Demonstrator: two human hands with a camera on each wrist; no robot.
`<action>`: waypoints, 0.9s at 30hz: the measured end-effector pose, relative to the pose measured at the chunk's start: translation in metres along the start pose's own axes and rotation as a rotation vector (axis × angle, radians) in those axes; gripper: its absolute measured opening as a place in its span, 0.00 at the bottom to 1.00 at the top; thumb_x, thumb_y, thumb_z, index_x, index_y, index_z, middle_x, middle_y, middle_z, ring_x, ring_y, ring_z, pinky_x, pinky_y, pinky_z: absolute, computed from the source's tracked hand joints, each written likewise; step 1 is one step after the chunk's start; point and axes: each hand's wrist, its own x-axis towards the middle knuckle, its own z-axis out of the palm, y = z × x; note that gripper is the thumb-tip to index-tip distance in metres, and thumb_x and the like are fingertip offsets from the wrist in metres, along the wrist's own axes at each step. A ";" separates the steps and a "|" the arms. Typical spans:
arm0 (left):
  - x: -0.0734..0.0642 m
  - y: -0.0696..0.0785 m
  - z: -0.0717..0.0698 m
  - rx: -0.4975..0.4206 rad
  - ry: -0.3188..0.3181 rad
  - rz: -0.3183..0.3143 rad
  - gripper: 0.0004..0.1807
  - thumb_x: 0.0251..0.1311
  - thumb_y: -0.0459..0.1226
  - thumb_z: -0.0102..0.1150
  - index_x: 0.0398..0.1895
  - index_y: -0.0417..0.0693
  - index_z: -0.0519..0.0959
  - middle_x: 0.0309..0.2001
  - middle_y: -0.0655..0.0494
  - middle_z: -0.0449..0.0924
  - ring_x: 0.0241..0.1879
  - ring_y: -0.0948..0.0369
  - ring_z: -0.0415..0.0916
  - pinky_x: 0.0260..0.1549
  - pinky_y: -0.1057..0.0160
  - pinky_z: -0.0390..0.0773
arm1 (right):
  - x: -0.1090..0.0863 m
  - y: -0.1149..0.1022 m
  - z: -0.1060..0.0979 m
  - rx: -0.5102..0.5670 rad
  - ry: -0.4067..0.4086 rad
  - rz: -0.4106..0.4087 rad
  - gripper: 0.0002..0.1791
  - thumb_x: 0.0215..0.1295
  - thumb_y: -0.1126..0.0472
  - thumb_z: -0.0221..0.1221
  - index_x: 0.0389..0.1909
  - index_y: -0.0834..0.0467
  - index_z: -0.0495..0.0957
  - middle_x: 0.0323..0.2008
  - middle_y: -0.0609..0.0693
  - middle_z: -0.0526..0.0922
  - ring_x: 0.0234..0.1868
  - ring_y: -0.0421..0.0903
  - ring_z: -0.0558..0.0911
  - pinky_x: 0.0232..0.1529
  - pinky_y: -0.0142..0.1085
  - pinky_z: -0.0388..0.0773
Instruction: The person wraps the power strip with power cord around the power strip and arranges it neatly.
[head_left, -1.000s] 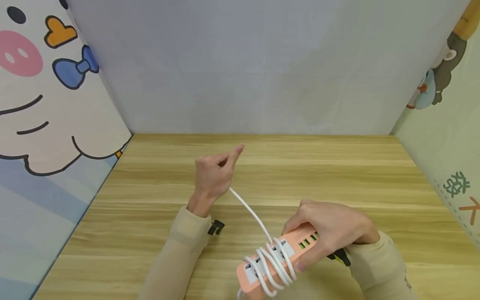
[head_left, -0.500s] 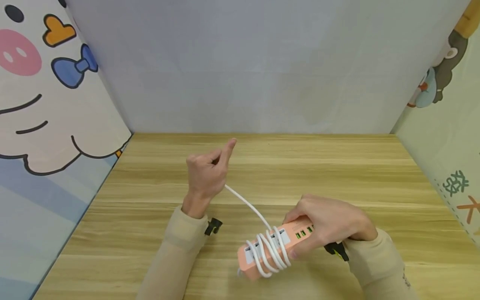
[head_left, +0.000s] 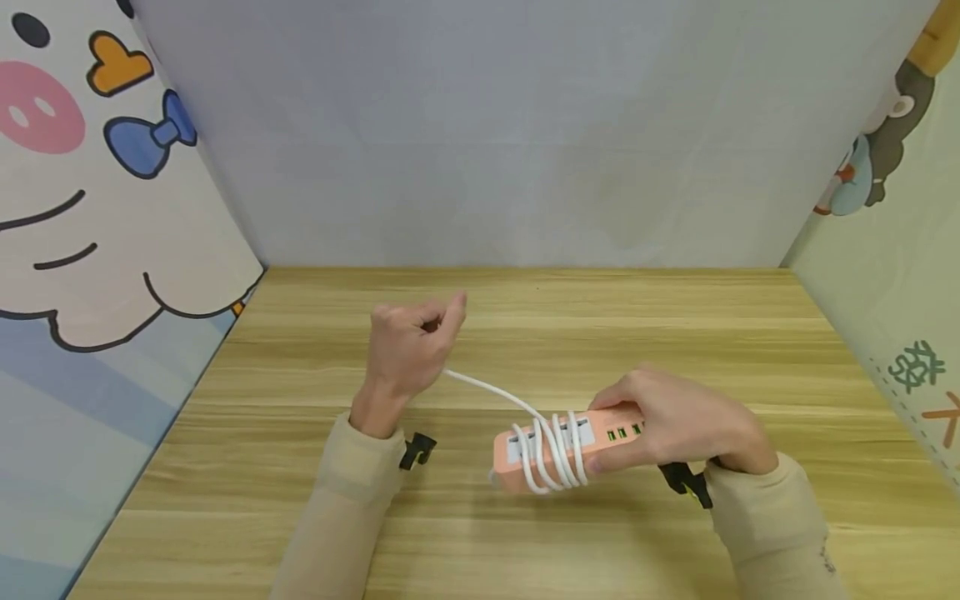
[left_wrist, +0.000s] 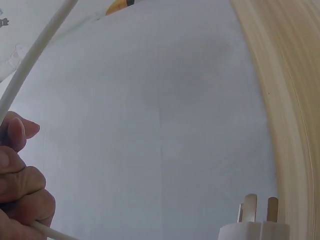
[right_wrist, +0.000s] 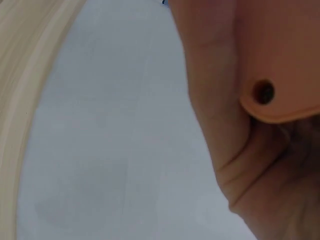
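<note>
A salmon-pink power strip (head_left: 512,477) with white sockets and green USB ports is held over the table near the front. My right hand (head_left: 686,417) grips its right end, thumb along the near side and fingers over the far side. Several turns of white power cord (head_left: 491,388) are wound round the strip's socket end. From there the cord runs left to my left hand (head_left: 408,346), whose curled fingers (left_wrist: 30,207) hold it. In the left wrist view a white plug (left_wrist: 255,231) with metal prongs shows at the bottom. The right wrist view shows the strip's rounded end against the palm.
Both hands are over a wood-grain table (head_left: 300,325). A pale grey backdrop (head_left: 495,150) rises along its far edge, with cartoon-printed panels (head_left: 90,292) at the left and right. Black strap buckles (head_left: 417,450) show at both wrists.
My right hand has moved the power strip away from me and turned it closer to level. My left hand has shifted a little left, still gripping the cord, and its raised finger has lowered.
</note>
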 end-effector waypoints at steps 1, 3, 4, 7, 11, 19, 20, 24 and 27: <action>0.000 0.001 0.000 0.005 -0.015 0.000 0.30 0.66 0.31 0.60 0.02 0.48 0.67 0.04 0.57 0.61 0.08 0.71 0.49 0.11 0.73 0.52 | 0.000 0.000 0.000 -0.020 0.010 0.003 0.10 0.55 0.45 0.73 0.29 0.43 0.83 0.23 0.35 0.81 0.19 0.32 0.74 0.22 0.30 0.74; 0.001 0.003 -0.001 0.006 -0.028 -0.006 0.30 0.66 0.31 0.60 0.02 0.48 0.68 0.04 0.57 0.61 0.07 0.71 0.48 0.10 0.73 0.52 | 0.002 0.000 0.001 -0.059 0.026 0.005 0.11 0.55 0.43 0.73 0.28 0.43 0.83 0.21 0.34 0.79 0.18 0.31 0.72 0.21 0.29 0.72; 0.001 0.005 -0.001 0.006 -0.027 -0.009 0.30 0.66 0.31 0.60 0.02 0.48 0.68 0.04 0.57 0.62 0.07 0.71 0.49 0.10 0.73 0.52 | 0.003 0.000 0.002 -0.076 0.034 0.009 0.12 0.55 0.42 0.72 0.28 0.43 0.82 0.21 0.33 0.79 0.17 0.31 0.71 0.20 0.29 0.71; 0.003 0.012 0.001 0.025 -0.010 -0.005 0.30 0.65 0.31 0.61 0.01 0.48 0.69 0.03 0.57 0.62 0.06 0.71 0.49 0.09 0.73 0.53 | 0.004 0.000 0.002 -0.109 0.064 0.016 0.14 0.55 0.41 0.72 0.27 0.44 0.82 0.20 0.33 0.78 0.17 0.30 0.69 0.19 0.28 0.68; 0.004 0.025 0.001 0.092 -0.001 -0.009 0.28 0.65 0.32 0.61 0.02 0.46 0.73 0.04 0.56 0.65 0.06 0.69 0.51 0.09 0.72 0.54 | 0.003 0.000 0.001 -0.128 0.123 0.046 0.15 0.56 0.41 0.72 0.28 0.47 0.82 0.20 0.35 0.78 0.17 0.31 0.70 0.19 0.28 0.68; 0.002 0.049 -0.002 0.258 -0.327 -0.152 0.26 0.68 0.42 0.62 0.09 0.47 0.83 0.06 0.59 0.70 0.10 0.70 0.53 0.14 0.71 0.58 | 0.004 0.002 -0.001 -0.182 0.218 0.109 0.17 0.56 0.39 0.71 0.30 0.48 0.84 0.17 0.36 0.76 0.16 0.33 0.68 0.19 0.29 0.66; 0.002 0.050 -0.003 0.255 -0.366 -0.176 0.27 0.68 0.43 0.63 0.07 0.47 0.82 0.05 0.61 0.67 0.11 0.70 0.51 0.14 0.71 0.57 | 0.004 0.002 -0.001 -0.180 0.224 0.113 0.18 0.56 0.39 0.71 0.32 0.48 0.84 0.17 0.37 0.76 0.16 0.33 0.69 0.19 0.29 0.67; 0.001 0.056 -0.006 0.243 -0.473 -0.234 0.32 0.67 0.45 0.65 0.01 0.52 0.74 0.06 0.66 0.52 0.12 0.71 0.44 0.14 0.71 0.50 | 0.003 0.003 -0.001 -0.184 0.261 0.127 0.20 0.56 0.40 0.72 0.34 0.52 0.85 0.19 0.38 0.78 0.16 0.34 0.71 0.18 0.30 0.69; 0.000 0.059 -0.008 0.243 -0.503 -0.234 0.31 0.66 0.45 0.66 0.01 0.54 0.75 0.06 0.67 0.51 0.12 0.71 0.43 0.14 0.72 0.51 | 0.002 0.003 -0.001 -0.205 0.293 0.130 0.20 0.55 0.40 0.72 0.34 0.53 0.84 0.18 0.38 0.77 0.16 0.34 0.72 0.18 0.30 0.70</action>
